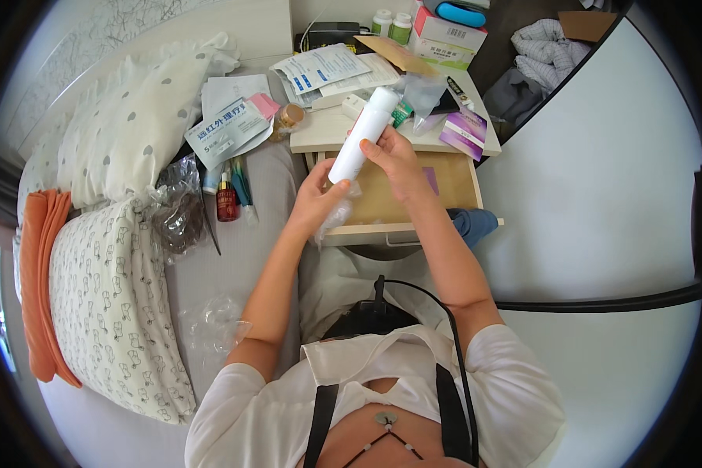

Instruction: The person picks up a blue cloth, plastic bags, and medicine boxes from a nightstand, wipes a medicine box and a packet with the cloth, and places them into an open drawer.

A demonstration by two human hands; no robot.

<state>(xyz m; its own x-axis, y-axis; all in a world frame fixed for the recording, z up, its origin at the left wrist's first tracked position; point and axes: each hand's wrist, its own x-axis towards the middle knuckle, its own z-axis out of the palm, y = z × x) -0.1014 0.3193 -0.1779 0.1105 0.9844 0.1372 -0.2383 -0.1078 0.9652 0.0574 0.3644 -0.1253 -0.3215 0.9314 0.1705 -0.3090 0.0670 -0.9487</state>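
Observation:
A white cylindrical bottle [360, 140] with a rounded cap is held tilted above the open drawer [460, 181] of the bedside cabinet. My left hand [318, 201] is closed round its lower end. My right hand [396, 164] grips it higher up on the right side, the thumb lying across the front. Crumpled clear plastic [335, 217] hangs by the drawer's left front corner, below my left hand. Blue cloth [473, 226] drapes over the drawer's right front corner. Inside the drawer a purple item [430, 181] shows beside my right wrist.
The cabinet top [320, 140] bears flat packets [324, 70], a purple box [465, 134], a pink and white box [444, 39] and two green bottles [400, 29]. Left on the bed lie a red dropper bottle [226, 201], a bagged brown item [181, 222] and a folded patterned quilt [113, 304].

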